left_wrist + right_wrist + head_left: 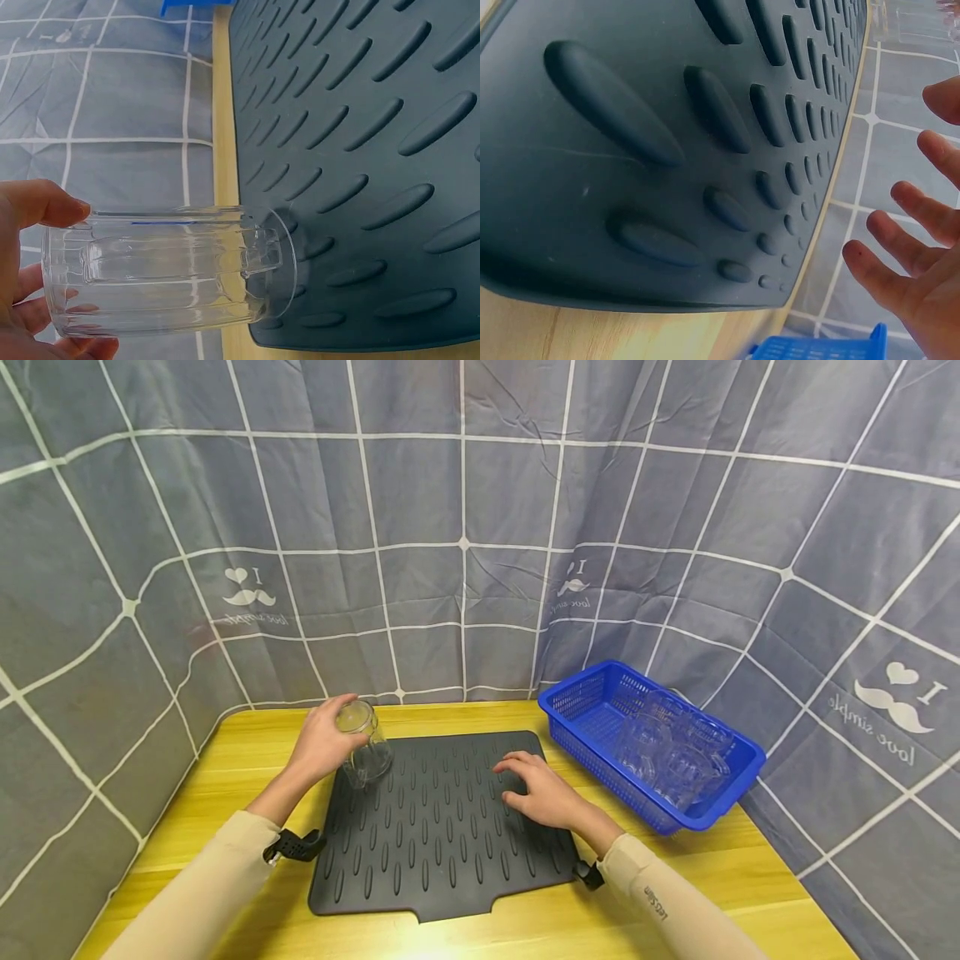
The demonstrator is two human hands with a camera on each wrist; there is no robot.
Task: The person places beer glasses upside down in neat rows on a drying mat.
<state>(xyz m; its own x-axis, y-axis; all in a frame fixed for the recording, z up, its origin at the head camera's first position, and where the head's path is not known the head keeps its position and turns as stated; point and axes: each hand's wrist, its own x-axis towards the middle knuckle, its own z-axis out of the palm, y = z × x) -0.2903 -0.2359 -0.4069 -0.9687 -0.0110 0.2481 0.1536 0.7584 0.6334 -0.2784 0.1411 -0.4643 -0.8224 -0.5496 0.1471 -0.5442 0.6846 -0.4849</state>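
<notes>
A clear glass mug [367, 752] stands upside down at the far left corner of the dark ridged drying mat [442, 827], base upward. My left hand [327, 739] grips it near the base, thumb on one side and fingers on the other; the left wrist view shows the same glass mug [165, 270] with its rim right at the mat. Over the mat's right side hovers my right hand [542, 789], fingers spread and holding nothing. In the right wrist view that hand [922, 232] shows its fingers apart.
To the right of the mat, a blue plastic basket [570, 727] sits on the yellow wooden table [247, 752], with several clear glass mugs [675, 752] piled toward its near end. A grey checked curtain [420, 585] hangs behind and along both sides.
</notes>
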